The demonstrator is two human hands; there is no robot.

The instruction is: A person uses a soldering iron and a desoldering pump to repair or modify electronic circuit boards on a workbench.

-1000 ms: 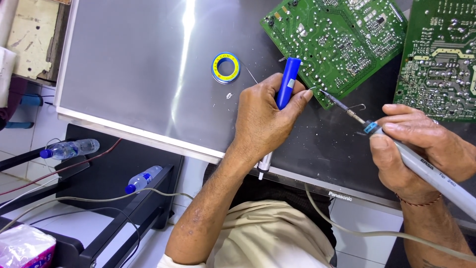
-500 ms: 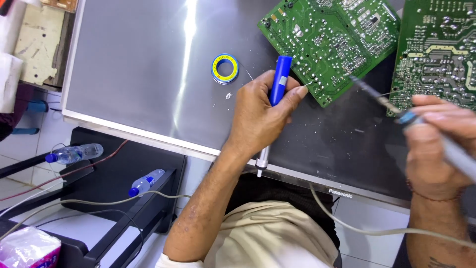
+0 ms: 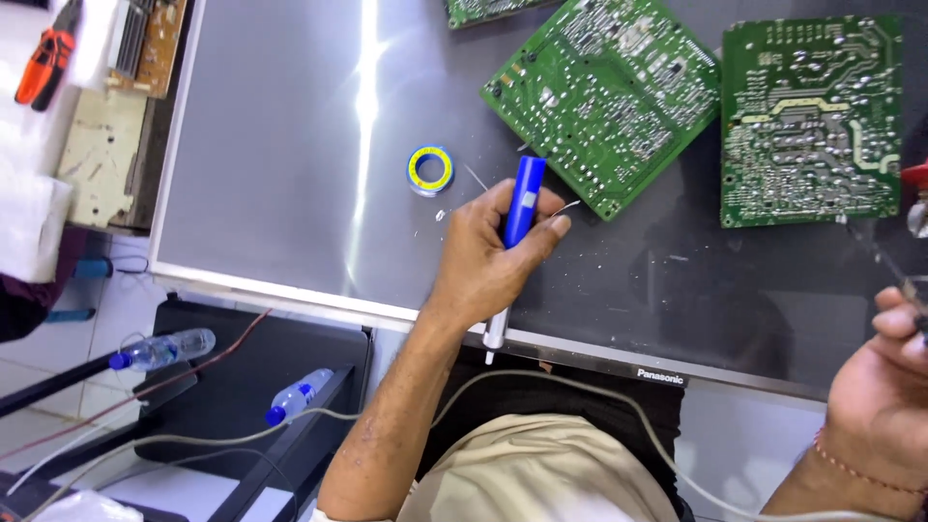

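My left hand (image 3: 483, 261) is closed around a blue pen-shaped desoldering pump (image 3: 522, 208), whose white end sticks out below my wrist. A thin wire (image 3: 566, 206) shows at my fingertips, close to the corner of a tilted green circuit board (image 3: 609, 97). My right hand (image 3: 884, 396) is at the right edge, partly cut off, with fingers curled on a soldering iron whose thin dark tip (image 3: 875, 256) points toward a second green board (image 3: 812, 116). Both hands are over a large grey panel (image 3: 280, 145).
A small yellow and blue solder spool (image 3: 430, 169) lies left of my left hand. A third board peeks in at the top (image 3: 483, 10). Orange pliers (image 3: 46, 60) lie top left. Two water bottles (image 3: 159, 348) (image 3: 295, 394) lie below the panel. A grey cable (image 3: 580, 387) crosses my lap.
My right hand with the iron has pulled away to the right edge and lower. My left hand keeps holding the pump near the tilted board's corner.
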